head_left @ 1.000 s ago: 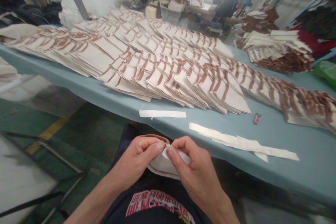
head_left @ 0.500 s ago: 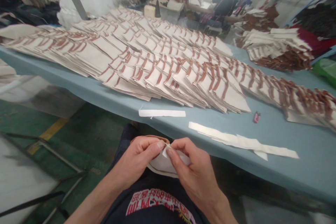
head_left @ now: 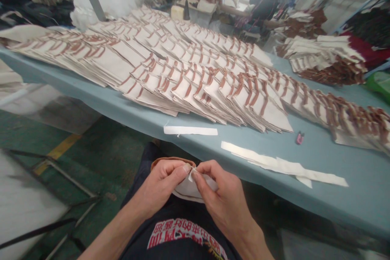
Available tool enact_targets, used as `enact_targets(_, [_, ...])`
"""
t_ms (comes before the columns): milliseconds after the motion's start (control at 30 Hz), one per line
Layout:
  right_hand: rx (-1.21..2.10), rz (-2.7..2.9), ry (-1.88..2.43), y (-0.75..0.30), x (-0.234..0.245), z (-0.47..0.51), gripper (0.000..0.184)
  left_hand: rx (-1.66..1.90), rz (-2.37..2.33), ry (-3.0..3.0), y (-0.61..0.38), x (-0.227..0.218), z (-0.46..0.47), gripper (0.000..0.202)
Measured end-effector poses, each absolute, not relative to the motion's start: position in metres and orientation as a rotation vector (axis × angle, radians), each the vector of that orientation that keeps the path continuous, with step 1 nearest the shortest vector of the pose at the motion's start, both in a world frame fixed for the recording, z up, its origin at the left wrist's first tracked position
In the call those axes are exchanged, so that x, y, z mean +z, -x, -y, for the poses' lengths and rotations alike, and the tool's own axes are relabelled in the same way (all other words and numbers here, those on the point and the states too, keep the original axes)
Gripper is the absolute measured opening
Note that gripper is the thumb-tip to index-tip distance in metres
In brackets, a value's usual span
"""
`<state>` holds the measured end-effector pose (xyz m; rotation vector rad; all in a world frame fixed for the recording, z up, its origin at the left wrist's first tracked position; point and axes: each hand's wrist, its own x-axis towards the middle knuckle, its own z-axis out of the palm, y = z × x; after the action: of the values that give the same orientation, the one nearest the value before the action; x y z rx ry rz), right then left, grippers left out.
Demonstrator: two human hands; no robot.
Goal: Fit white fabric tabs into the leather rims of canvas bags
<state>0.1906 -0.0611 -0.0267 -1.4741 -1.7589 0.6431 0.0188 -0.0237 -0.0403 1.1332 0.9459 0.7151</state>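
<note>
A cream fabric piece with brown trim [head_left: 190, 191] lies over my lap, held up between both hands. My left hand [head_left: 169, 176] is closed, thumb and forefinger pinching the piece at its brown-edged side. Close beside it, my right hand [head_left: 217, 185] is closed too, pinching a small white bit of the cloth at the same spot. The fingertips of the two hands almost meet. What exactly lies between them is partly covered by the thumbs.
On the blue-covered table [head_left: 195, 152] lie rows of overlapping cream pieces with brown trim [head_left: 189, 83]. White fabric strips [head_left: 271, 162], another strip [head_left: 190, 131] and a small pink tool [head_left: 300, 138] lie near its front edge. A fabric pile [head_left: 326, 57] stands behind. A person [head_left: 263, 6] sits far back.
The view has shifted slightly, so the table appears a little further right. Both hands keep their pinch on the fabric piece, with only tiny finger movement.
</note>
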Motion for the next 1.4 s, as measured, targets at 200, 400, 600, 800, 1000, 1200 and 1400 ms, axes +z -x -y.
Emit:
enact_targets(200, [0.716,1.743,1.513,-0.190,-0.030,0.062,0.016,0.663,-0.908,-1.088,-0.017,-0.047,0.026,0.044])
enact_targets(400, [0.685,1.718,1.477,-0.193,-0.033,0.062,0.015,0.662,-0.950,-1.139,-0.020,-0.044,0.025,0.043])
enact_targets(600, [0.621,1.705,1.477,-0.195,-0.033,0.062,0.016,0.663,-0.942,-1.155,-0.026,-0.043,0.022,0.043])
enact_targets(800, [0.505,1.754,1.450,-0.195,-0.034,0.060,0.018,0.666,-0.940,-1.153,-0.028,-0.048,0.021,0.043])
enact_targets(1000, [0.555,1.727,1.469,-0.196,-0.036,0.058,0.017,0.675,-0.977,-1.168,-0.028,-0.047,0.020,0.044])
enact_targets(1200, [0.569,1.724,1.468,-0.195,-0.037,0.058,0.016,0.697,-0.977,-1.161,-0.028,-0.048,0.021,0.043])
enact_targets(1400, [0.595,1.706,1.486,-0.194,-0.039,0.059,0.017,0.677,-0.938,-1.135,-0.027,-0.051,0.022,0.046])
